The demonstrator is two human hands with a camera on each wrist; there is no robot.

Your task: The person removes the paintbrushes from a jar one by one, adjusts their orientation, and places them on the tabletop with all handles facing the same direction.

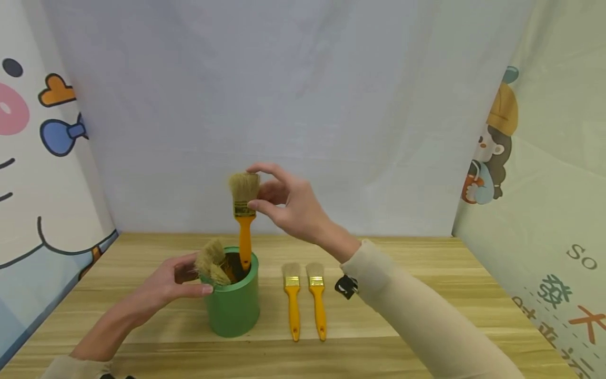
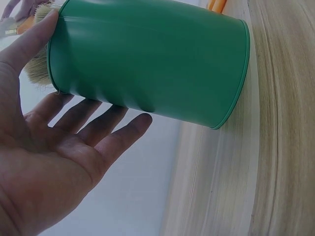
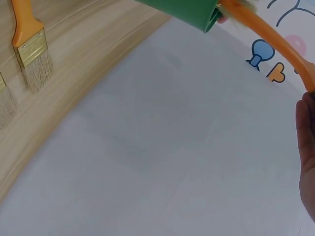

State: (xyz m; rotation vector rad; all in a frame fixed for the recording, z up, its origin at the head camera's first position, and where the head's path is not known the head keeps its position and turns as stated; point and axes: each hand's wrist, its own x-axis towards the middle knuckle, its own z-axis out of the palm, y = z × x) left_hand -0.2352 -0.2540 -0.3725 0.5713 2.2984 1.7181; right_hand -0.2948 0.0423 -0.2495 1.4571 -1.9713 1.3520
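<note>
My right hand [image 1: 295,205] pinches a paintbrush [image 1: 244,237] by its metal band and bristles, above the green can [image 1: 234,310]. The brush stands upright, bristles up, with the tip of its orange handle inside the can's mouth. The right wrist view shows that orange handle [image 3: 275,42] reaching toward the can. My left hand [image 1: 165,284] holds the can near its rim, thumb at the front; in the left wrist view its fingers [image 2: 120,140] lie along the can's side. Other brush bristles [image 1: 210,258] stick out of the can and lean left. Their handles are mostly hidden.
Two more paintbrushes, a left one [image 1: 293,302] and a right one [image 1: 317,302], lie side by side on the wooden table [image 1: 379,337], right of the can, bristles pointing away. A pale cloth [image 1: 331,105] hangs behind the table, with printed sheets at both sides.
</note>
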